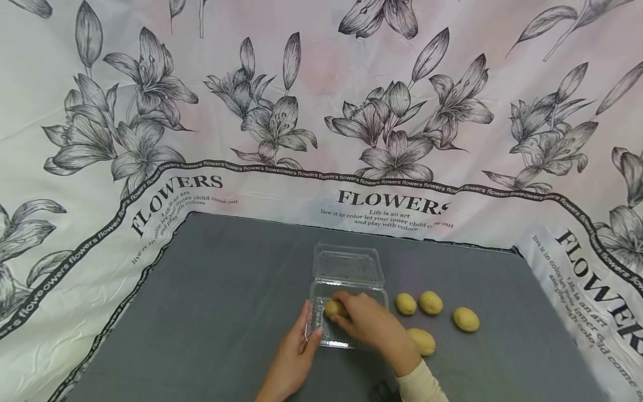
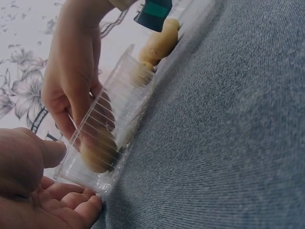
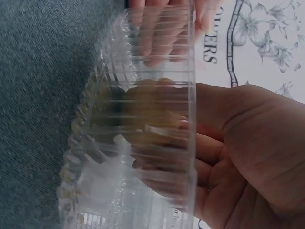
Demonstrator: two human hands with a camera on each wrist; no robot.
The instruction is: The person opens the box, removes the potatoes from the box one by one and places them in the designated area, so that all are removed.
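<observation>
A clear plastic clamshell container lies with its lid folded back, away from me. At its left side, my left hand holds the near corner, thumb at the front and fingers along the outer wall. Inside the base, toward the left, my right hand grips a yellow potato from above with thumb and fingers. The left wrist view shows this potato low behind the ribbed wall; in the right wrist view, the same potato shows through the plastic.
Several more potatoes lie right of the container: one potato beside another potato, one farther right, and a nearer potato partly behind my right wrist. A floral cloth borders the grey tabletop.
</observation>
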